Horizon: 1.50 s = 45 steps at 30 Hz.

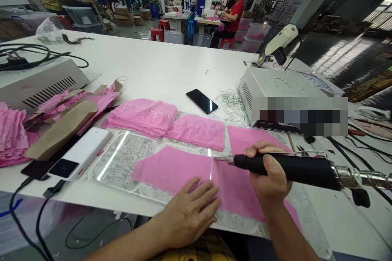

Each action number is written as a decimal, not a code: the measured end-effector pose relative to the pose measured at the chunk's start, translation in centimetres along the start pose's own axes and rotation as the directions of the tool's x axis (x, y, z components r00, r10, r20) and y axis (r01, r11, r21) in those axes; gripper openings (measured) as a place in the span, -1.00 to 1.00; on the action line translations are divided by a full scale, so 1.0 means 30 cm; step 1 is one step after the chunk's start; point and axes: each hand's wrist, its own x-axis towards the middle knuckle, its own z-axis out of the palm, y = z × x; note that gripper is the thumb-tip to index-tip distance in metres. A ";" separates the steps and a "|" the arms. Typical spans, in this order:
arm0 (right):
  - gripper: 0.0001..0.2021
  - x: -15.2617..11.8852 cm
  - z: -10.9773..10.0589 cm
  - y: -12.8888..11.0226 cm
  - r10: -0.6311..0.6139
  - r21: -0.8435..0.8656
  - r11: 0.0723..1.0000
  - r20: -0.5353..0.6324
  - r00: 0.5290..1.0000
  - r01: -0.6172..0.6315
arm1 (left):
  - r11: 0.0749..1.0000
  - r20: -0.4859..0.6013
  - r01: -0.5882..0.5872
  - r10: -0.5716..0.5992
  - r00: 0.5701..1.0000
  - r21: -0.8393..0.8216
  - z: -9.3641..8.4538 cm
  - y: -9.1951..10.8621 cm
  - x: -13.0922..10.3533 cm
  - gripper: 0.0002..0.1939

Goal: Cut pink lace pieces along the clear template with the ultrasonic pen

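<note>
My left hand (192, 214) lies flat, fingers stretched, on the near edge of a pink fabric piece (171, 167). My right hand (271, 171) is wrapped round a thick black-handled corded hand tool (294, 167), which is held nearly level. Its slim metal tip points left and reaches the fabric close to a bright vertical line; contact cannot be made out. The fabric lies over a clear sheet or template (122, 159) on the white table. Just behind are stacked pink lace pieces (143, 116) and a smaller lace stack (197, 130).
A black phone (202, 101) and tangled pale thread (231, 104) lie beyond the fabric. Grey vented boxes stand right (284, 81) and left (39, 85). A white power bank (81, 153) with black cables sits at left. Farther off, a person in red works at a sewing machine (211, 2).
</note>
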 end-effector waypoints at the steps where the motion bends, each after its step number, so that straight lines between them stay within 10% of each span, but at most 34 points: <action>1: -0.93 0.001 0.000 -0.001 0.001 0.004 1.000 -0.009 1.000 -0.001 | 1.000 0.000 0.002 -0.002 1.000 0.001 0.001 0.000 -0.001 -0.69; 45: -0.88 -0.052 -0.061 -0.055 0.097 0.151 0.979 0.265 0.959 -0.141 | 0.993 -0.144 -0.118 0.117 0.983 0.003 -0.049 0.008 0.014 -0.78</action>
